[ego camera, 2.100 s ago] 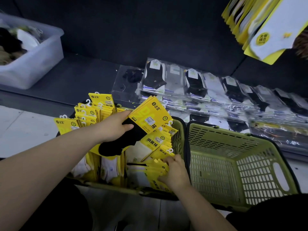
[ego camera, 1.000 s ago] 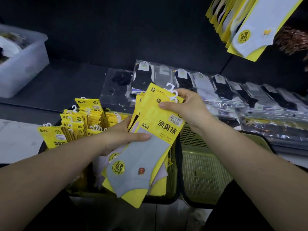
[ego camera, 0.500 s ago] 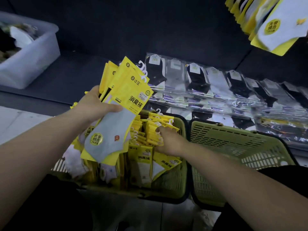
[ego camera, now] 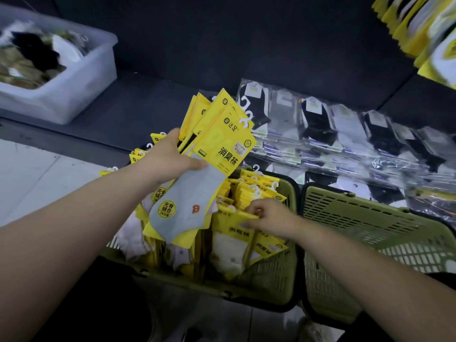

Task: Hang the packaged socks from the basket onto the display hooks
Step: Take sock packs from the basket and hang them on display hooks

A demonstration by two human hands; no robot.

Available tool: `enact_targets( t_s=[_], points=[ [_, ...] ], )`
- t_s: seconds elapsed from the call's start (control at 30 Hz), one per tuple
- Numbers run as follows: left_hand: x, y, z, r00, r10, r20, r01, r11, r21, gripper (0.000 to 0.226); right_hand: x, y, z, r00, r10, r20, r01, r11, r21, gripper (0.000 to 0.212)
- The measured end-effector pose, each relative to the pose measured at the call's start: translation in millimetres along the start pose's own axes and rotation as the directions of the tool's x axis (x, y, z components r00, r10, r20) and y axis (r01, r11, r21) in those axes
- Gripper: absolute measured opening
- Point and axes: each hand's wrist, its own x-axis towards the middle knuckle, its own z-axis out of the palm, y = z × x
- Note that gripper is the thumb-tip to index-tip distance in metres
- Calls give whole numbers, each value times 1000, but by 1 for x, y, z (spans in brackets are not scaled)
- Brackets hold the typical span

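Dark shop shelf (ego camera: 138,107) behind a green basket (ego camera: 271,275) full of yellow packs.
Left hand (ego camera: 170,159), at 12 o'clock above the basket, has fingers curled round a fanned bunch of sock packs (ego camera: 222,146); right hand (ego camera: 270,218), toward 3 o'clock, pinches one pack (ego camera: 235,214) standing inside it.

Dim, bluish light is falling on a soft wide-angle view.
Motion blur is smearing the clear bin (ego camera: 61,77) up-left of the left hand (ego camera: 170,159) and the hanging packs (ego camera: 424,28) above the right hand (ego camera: 269,218); print on the held bundle (ego camera: 222,137) is reading sharp, the pinched pack (ego camera: 228,228) at the right hand is going soft, and glare is glinting off the bagged socks (ego camera: 345,134) beyond both hands.
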Motion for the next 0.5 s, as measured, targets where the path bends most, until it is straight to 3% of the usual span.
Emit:
enact_targets(
  t_s=[0.07,0.13,0.23,0.3,0.43,0.5],
  points=[
    [1,1,-2,1000,20,-21,-21,999,-50,56,-16,-3,-36,999,20,50,-38,913,406,23],
    [0,1,0,998,43,-38,-45,997,-57,58,-31,0,-64,1000,-23,8,12,753,658,24],
    [-5,4,11,999,44,6,-43,990,-132,58,-42,-1,-86,986,5,-166,148,435,888,17],
    [-12,7,24,996,4,84,17,969,-247,64,-41,-6,-88,973,71,-220,187,321,928,20],
    [-26,13,52,973,-25,230,123,898,-422,74,-30,-26,-78,951,155,-269,211,312,926,25],
    [-29,14,61,965,-26,261,151,868,-473,69,-24,-34,-74,911,210,-354,249,404,880,17]
  ],
)
